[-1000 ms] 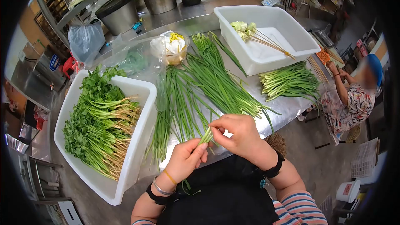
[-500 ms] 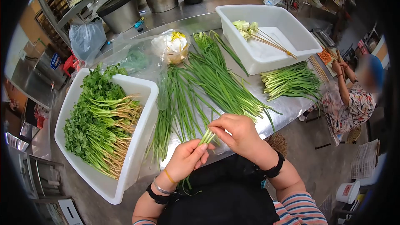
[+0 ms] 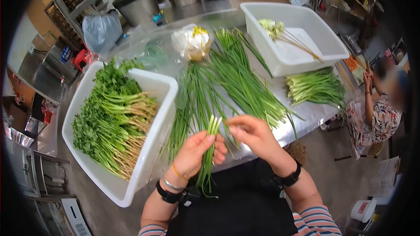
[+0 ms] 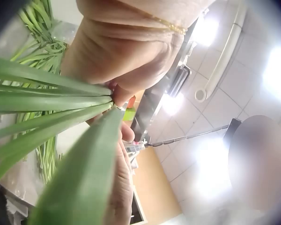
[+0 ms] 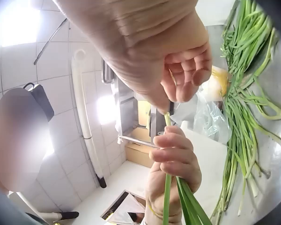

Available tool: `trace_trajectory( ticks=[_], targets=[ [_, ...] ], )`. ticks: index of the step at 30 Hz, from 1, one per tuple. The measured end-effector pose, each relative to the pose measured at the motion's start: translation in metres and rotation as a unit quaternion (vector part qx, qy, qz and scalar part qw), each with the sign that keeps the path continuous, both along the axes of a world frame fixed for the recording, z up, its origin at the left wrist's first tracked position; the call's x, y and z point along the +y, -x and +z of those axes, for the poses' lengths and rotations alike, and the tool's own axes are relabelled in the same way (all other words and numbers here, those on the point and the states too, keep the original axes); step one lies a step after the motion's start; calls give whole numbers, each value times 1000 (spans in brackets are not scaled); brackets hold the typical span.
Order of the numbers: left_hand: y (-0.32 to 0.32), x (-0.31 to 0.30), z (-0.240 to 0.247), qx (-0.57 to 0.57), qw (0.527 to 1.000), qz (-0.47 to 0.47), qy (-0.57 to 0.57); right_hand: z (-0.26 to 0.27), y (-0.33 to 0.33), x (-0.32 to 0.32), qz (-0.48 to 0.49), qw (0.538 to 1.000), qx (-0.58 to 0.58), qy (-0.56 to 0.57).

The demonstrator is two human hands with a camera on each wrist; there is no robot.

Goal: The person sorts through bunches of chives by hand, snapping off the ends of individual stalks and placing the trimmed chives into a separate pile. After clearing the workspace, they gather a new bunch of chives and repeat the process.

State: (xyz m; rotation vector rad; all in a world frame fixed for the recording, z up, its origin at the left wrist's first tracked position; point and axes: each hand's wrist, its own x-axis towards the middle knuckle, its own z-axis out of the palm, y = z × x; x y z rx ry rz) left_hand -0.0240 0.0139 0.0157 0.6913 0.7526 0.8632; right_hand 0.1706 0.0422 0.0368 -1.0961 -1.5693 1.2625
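Note:
My left hand (image 3: pixel 192 150) grips a small bunch of garlic chives (image 3: pixel 205 170), pale stem ends up and green leaves hanging toward the black apron. Close beside those ends is my right hand (image 3: pixel 256 137), its fingers loosely bent and its fingertips near the stems. The right wrist view has the thumb tip right by a cut-looking stem end (image 5: pixel 167 118). Flat leaves (image 4: pixel 47 103) fan out from the left hand in the left wrist view. Beyond the hands, loose garlic chives (image 3: pixel 245 89) lie spread on the metal table, with a neater pile (image 3: pixel 313 85) at the right.
A white bin (image 3: pixel 164 105) of rooted coriander (image 3: pixel 118 113) stands at the left. Another white bin (image 3: pixel 302 63) at the back right holds skewered greens (image 3: pixel 272 27). A plastic tub (image 3: pixel 192 43) and clear bag sit behind the chives. Another person (image 3: pixel 374 113) works at the far right.
The bunch has turned more upright in my left hand. My right fingers have come away from the stem ends, a little to the right. The head view has shifted slightly.

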Motion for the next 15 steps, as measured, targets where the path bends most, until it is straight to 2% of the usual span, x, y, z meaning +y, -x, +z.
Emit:
trace_trajectory(
  ticks=[1, 3, 4, 10, 11, 13, 15],
  targets=[
    [-3, 4, 1, -3, 1000, 0, 18, -4, 4, 3, 11, 997, 46, 63],
    [-5, 9, 3, -5, 1000, -8, 10, -3, 13, 16, 57, 990, 93, 90],
    [-5, 13, 1, -3, 1000, -2, 15, -14, 17, 23, 78, 977, 161, 113],
    [1, 23, -8, -21, 999, 2, 30, -31, 25, 52, 94, 979, 73, 167],
    [2, 24, -11, -36, 998, 20, 41, -30, 27, 51, 95, 979, 72, 167],
    [3, 25, -10, -50, 997, 42, 51, -26, 33, 43, 29, 970, 141, 198],
    [6, 25, -4, -42, 994, 75, 71, -30, 27, 36, 34, 974, 134, 180]
  ],
)
